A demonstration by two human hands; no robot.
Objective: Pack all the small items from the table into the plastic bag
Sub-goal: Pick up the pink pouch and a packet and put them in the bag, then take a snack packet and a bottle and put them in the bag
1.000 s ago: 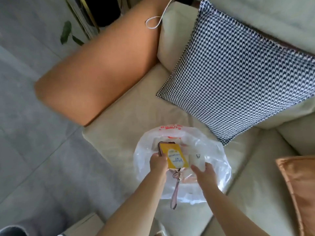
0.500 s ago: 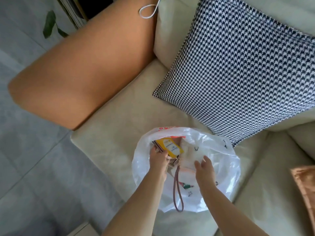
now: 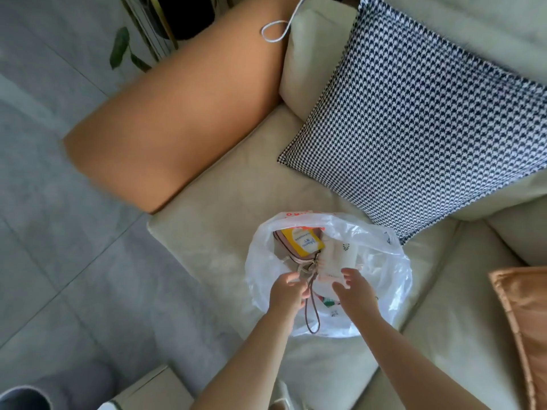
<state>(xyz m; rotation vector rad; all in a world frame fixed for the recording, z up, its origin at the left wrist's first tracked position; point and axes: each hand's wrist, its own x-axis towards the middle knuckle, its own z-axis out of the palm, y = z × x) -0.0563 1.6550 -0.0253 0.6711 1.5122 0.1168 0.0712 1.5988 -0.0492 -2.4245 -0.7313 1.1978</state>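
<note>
A translucent white plastic bag (image 3: 381, 261) lies open on the cream sofa seat. Inside it rests a pink pouch (image 3: 284, 247) with a yellow box (image 3: 302, 242) on top, and a white packet (image 3: 340, 255) beside them. The pouch's wrist strap (image 3: 312, 318) trails out toward me over the bag's near side. My left hand (image 3: 285, 294) hovers at the bag's near rim, fingers loosely curled beside the strap, holding nothing I can see. My right hand (image 3: 353, 288) is just right of it with relaxed fingers near the white packet.
A houndstooth cushion (image 3: 429, 122) leans against the sofa back right behind the bag. An orange armrest (image 3: 177, 113) runs along the left, with a white cord (image 3: 275, 31) on it. An orange cushion (image 3: 527, 321) lies at the right. Grey floor lies to the left.
My left hand lowered the pouch and yellow box into the bag, let go and drew back. My right hand also pulled back from the white packet.
</note>
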